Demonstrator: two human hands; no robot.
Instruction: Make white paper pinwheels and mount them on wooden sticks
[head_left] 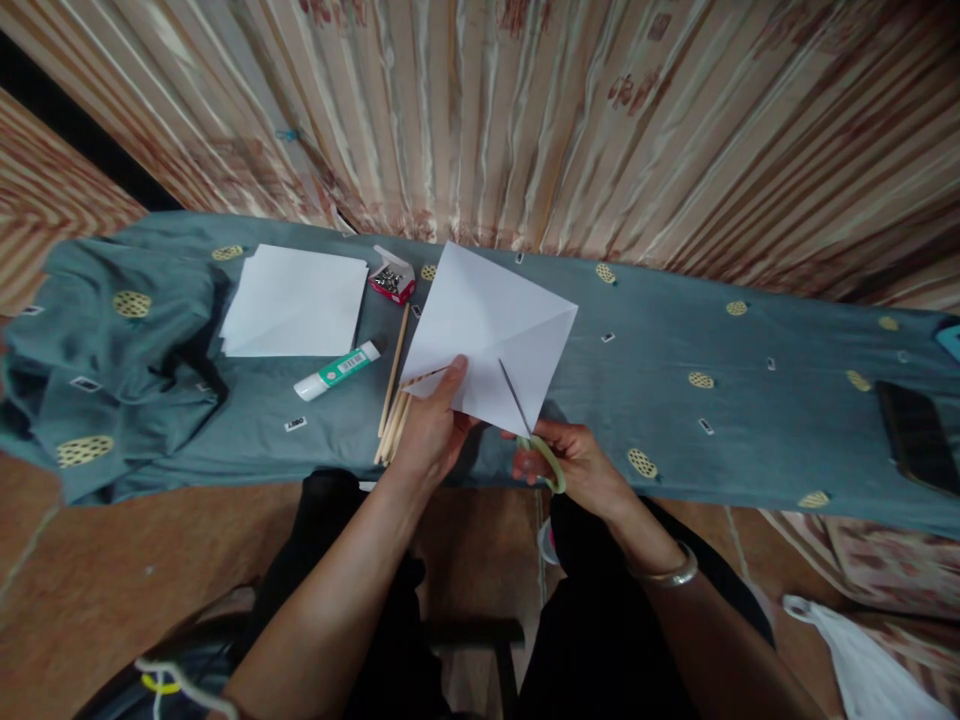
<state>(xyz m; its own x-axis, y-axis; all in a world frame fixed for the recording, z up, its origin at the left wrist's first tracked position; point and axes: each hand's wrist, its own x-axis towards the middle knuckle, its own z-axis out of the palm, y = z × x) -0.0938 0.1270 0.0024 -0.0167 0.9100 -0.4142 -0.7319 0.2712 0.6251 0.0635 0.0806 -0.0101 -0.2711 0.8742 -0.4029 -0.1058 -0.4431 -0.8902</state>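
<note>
A square sheet of white paper (487,310) with diagonal creases is held over the cloth by my left hand (435,430), thumb on top near its lower left edge. A slit runs in from the paper's left corner toward that thumb. My right hand (570,460) grips scissors (551,465) by their pale green handles. One blade lies over the paper at its lower corner, pointing up toward the middle; the other blade is hidden beneath the sheet. Several wooden sticks (391,430) lie just left of my left hand.
Left on the blue-green cloth (660,340) are a stack of white paper (300,300), a glue stick (337,371) and an open red box of pins (392,277). A dark phone (919,435) lies at the far right. A pleated curtain (510,120) hangs behind.
</note>
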